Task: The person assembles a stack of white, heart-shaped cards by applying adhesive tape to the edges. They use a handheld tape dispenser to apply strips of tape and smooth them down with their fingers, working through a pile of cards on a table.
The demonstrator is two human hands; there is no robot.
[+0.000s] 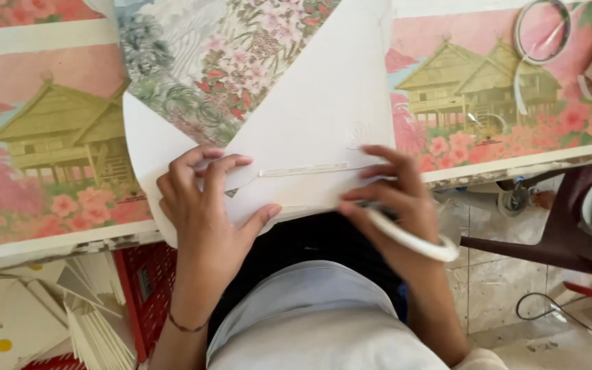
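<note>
One table (49,82) fills the upper part of the head view, covered by a pink cloth printed with yellow stilt houses and flowers; its worn white edge runs across from 9 o'clock to 3 o'clock. Beyond the edge, at 4 o'clock, lies a pale tiled floor (501,288) with a thin cable looped on it, and a dark red plastic chair (556,233) stands at 3 o'clock. At 7 o'clock a red plastic crate (146,281) sits beside a stack of white card pieces (97,322).

One large folded paper sheet (310,116) lies at the centre, reaching toward 12 o'clock: its outer side is floral print, its flaps plain white, and a narrow strip of tape (303,169) crosses the seam between the hands.

Two hands work on it. The left hand (203,205) is mostly open, fingers curved and pressed flat on the white flap at about 8 o'clock of the sheet, thumb spread along its lower edge; a thin bracelet circles the wrist. The right hand (395,199) is half curled at 4 o'clock of the sheet, fingertips resting on the paper near the tape's end, while a white ring of tape (412,240) hangs around it; how tightly the hand grips the ring I cannot tell.

One more tape ring (541,31) lies on the table at 1 o'clock, a loose tail trailing down from it.
</note>
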